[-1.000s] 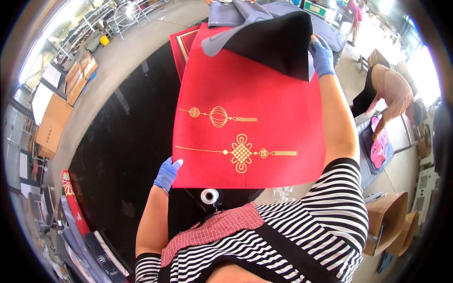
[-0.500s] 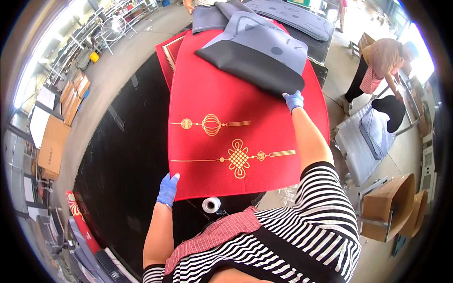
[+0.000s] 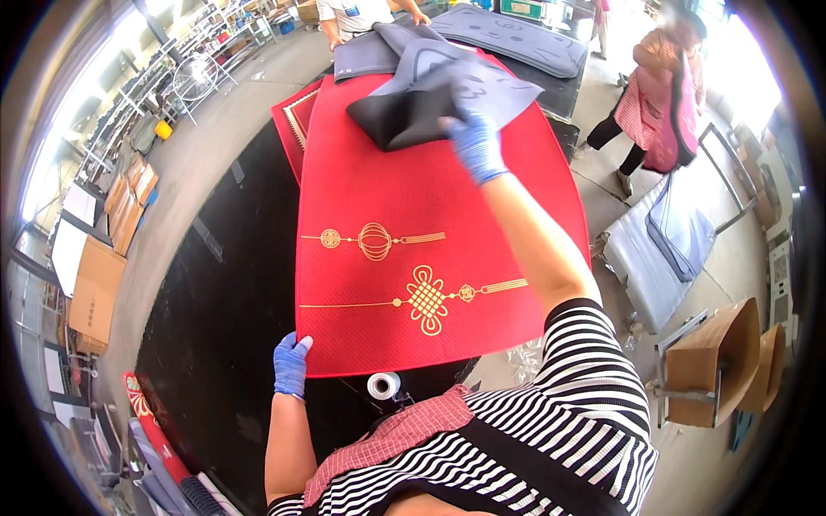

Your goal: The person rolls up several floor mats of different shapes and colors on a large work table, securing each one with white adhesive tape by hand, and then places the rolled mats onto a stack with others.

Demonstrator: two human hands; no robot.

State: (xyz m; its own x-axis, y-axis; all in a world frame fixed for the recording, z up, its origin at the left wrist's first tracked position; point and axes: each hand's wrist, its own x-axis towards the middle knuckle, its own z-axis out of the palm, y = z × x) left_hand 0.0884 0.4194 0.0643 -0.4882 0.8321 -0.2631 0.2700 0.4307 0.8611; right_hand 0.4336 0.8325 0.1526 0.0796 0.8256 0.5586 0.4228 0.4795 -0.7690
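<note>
A large red mat [image 3: 370,172], printed with a gold lantern and a gold knot with tassels, lies in front of me on a black table [image 3: 206,284]. My left hand [image 3: 291,365], in a blue glove, pinches its near left corner. Over the mat's far part sits a grey mat [image 3: 503,99] with a cartoon animal face and a black underside. My right hand [image 3: 478,146], also blue-gloved, holds the grey mat's lifted near edge; motion blurs its fingertips. A roll of white tape or film [image 3: 383,385] rests by the red mat's near edge.
Another person's hands [image 3: 333,39] are at the table's far end, beside stacked grey mats [image 3: 516,39]. At right, a person [image 3: 662,95] carries a pinkish-red item near a cart of grey mats [image 3: 645,258]. Cardboard boxes [image 3: 710,361] stand lower right; rolled mats [image 3: 159,434] lean lower left.
My right hand has swung away from me and leftward, lifting and folding the grey mat's near edge back. The red mat has shifted slightly toward me with my left hand. The person at right has straightened up.
</note>
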